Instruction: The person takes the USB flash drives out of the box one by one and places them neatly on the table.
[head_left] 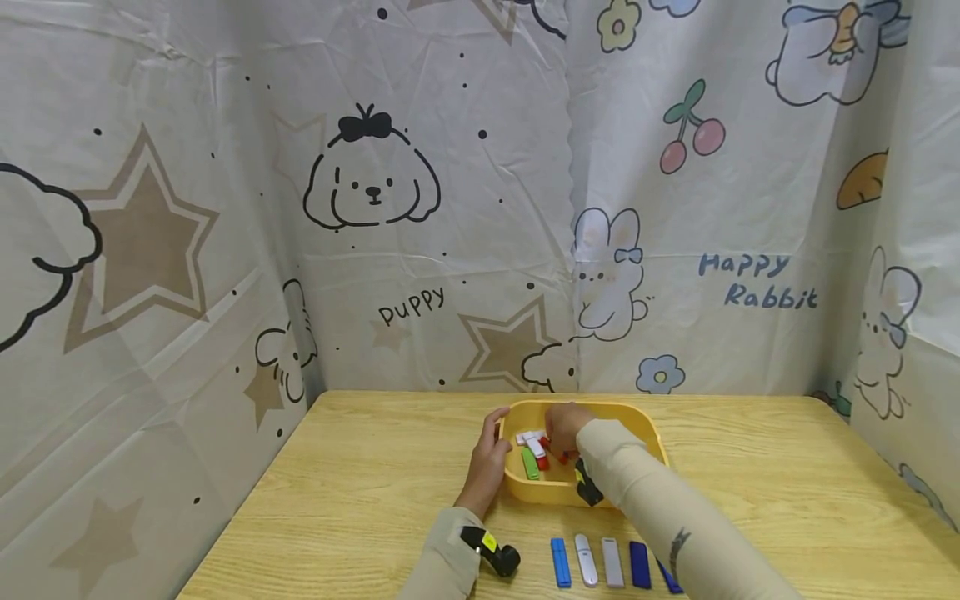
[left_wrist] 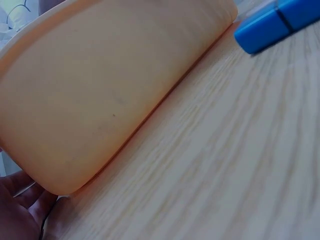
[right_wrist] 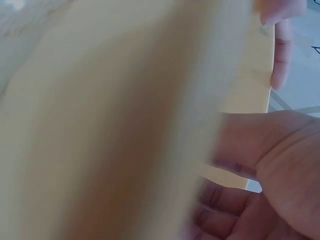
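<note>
A yellow plastic bin (head_left: 547, 493) stands on the table with small white sticks (head_left: 535, 446), a green stick (head_left: 530, 464) and red sticks (head_left: 543, 461) inside; they look like USB flash drives. My left hand (head_left: 489, 458) grips the bin's left wall, thumb at the rim and fingers outside. In the left wrist view its fingers (left_wrist: 30, 197) lie by the bin's lower corner. My right hand (head_left: 567, 427) reaches down into the bin beside the red sticks. Its fingers (right_wrist: 225, 205) look curled in the right wrist view, but the bin's blurred wall hides their tips.
In front of the bin lies a row of flash drives: light blue (head_left: 561, 562), white (head_left: 586, 560), grey (head_left: 612, 562), dark blue (head_left: 640, 565) and another blue one (head_left: 670, 577) partly under the right sleeve. A printed curtain (head_left: 450, 250) encloses the wooden table (head_left: 360, 475).
</note>
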